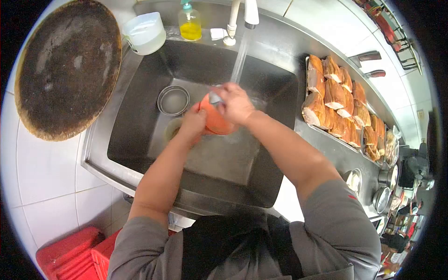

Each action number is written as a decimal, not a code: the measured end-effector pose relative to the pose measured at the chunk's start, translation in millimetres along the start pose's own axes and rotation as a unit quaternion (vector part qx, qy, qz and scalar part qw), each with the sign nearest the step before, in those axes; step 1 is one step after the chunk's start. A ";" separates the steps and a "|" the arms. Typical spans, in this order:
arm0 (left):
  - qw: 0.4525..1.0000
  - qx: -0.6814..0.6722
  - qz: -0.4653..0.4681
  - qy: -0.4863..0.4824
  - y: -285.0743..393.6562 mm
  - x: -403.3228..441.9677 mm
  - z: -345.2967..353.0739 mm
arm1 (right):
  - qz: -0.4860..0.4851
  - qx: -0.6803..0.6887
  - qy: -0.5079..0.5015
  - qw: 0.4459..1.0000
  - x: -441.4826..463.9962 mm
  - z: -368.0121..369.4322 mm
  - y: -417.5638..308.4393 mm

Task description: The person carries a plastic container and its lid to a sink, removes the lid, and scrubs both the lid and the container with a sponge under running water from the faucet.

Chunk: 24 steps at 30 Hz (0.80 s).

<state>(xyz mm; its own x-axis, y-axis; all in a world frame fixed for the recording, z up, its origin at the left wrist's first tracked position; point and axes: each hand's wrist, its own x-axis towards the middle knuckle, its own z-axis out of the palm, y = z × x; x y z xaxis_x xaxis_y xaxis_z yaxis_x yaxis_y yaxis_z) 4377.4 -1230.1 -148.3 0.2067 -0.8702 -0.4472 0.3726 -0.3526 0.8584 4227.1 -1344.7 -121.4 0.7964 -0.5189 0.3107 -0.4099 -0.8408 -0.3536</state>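
Over the sink, my left hand (193, 123) is closed on the rim of an orange plastic bowl (216, 120), which is tilted. My right hand (236, 104) presses a small grey-white scrubbing pad (214, 98) against the bowl; blur hides its exact kind. Water (240, 63) runs from the white tap (251, 13) just behind my right hand. On the sink floor, left of the hands, stands a round metal tin (173, 101). A pale round bowl (172, 129) sits partly hidden behind my left hand and forearm.
The steel sink (140, 93) surrounds both hands. A soap bottle (190, 25) and white plastic tub (144, 33) stand on its back ledge. A large round board (70, 70) leans at left. Trays of browned meat blocks (335, 93) line the right counter; red crates (70, 252) lie lower left.
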 end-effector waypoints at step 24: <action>0.965 0.175 0.185 0.064 4.8 27.9 12.8 | 0.320 0.176 0.066 0.929 -20.3 9.4 17.6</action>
<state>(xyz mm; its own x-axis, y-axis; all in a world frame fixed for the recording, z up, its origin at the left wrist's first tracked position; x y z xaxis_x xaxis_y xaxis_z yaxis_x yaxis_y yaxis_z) 4373.4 -1260.5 -153.5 0.3856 -0.9170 -0.1020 -0.0717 -0.1400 0.9876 4207.9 -1347.5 -142.2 0.3681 -0.9291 0.0352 -0.5912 -0.2631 -0.7624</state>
